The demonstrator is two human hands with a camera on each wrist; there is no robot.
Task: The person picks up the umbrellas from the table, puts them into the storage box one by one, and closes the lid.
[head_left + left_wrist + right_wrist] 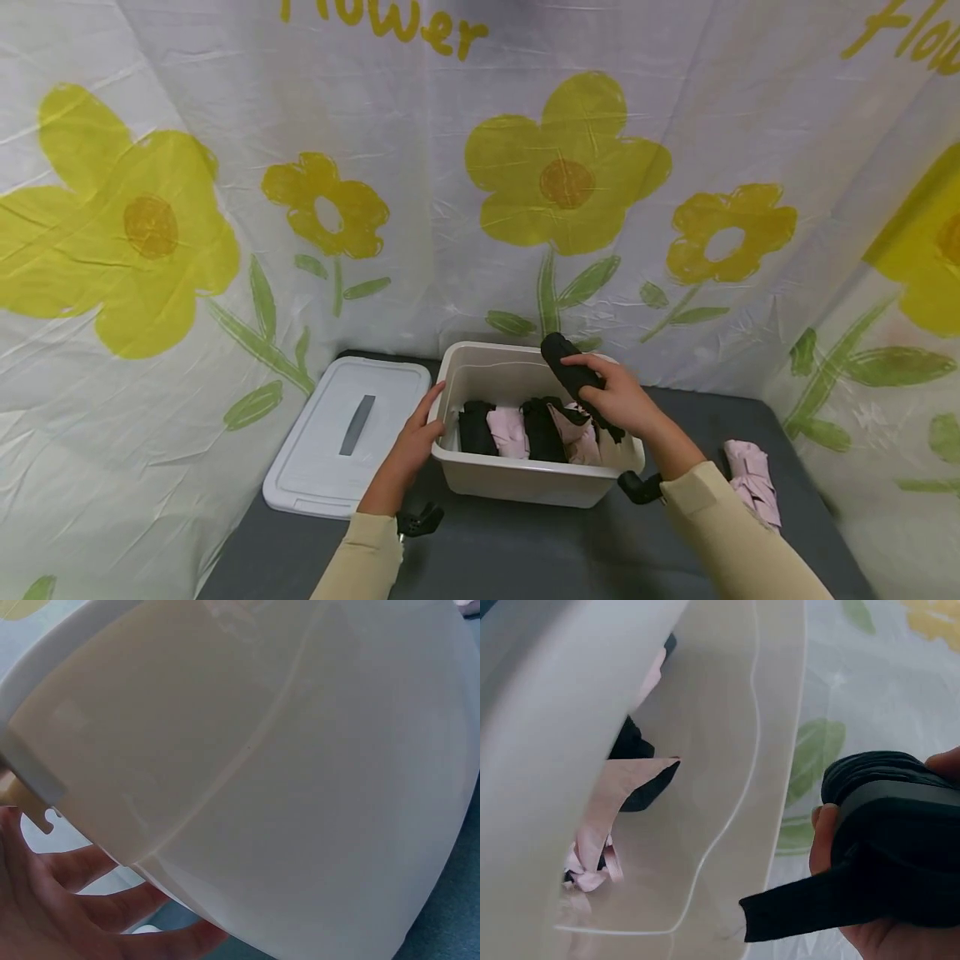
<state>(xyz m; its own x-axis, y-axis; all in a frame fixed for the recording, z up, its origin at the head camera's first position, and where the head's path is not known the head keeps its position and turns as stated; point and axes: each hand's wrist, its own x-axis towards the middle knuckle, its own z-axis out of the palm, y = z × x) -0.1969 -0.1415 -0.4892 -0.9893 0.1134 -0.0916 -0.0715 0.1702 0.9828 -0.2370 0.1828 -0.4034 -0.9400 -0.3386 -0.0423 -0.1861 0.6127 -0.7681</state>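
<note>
My right hand grips a black rolled fabric bundle, held tilted above the right end of a white plastic bin. In the right wrist view the bundle shows layered folds, a grey band and a loose strap end sticking out. On the bin's left side, my left hand holds the rim; its fingers lie against the outside of the wall in the left wrist view. Inside the bin, black bundles and pink bundles stand side by side in a row.
A white lid with a grey handle lies left of the bin on the dark grey table. One pink bundle lies to the right, near my right sleeve. Behind the table hangs a white flower-printed curtain.
</note>
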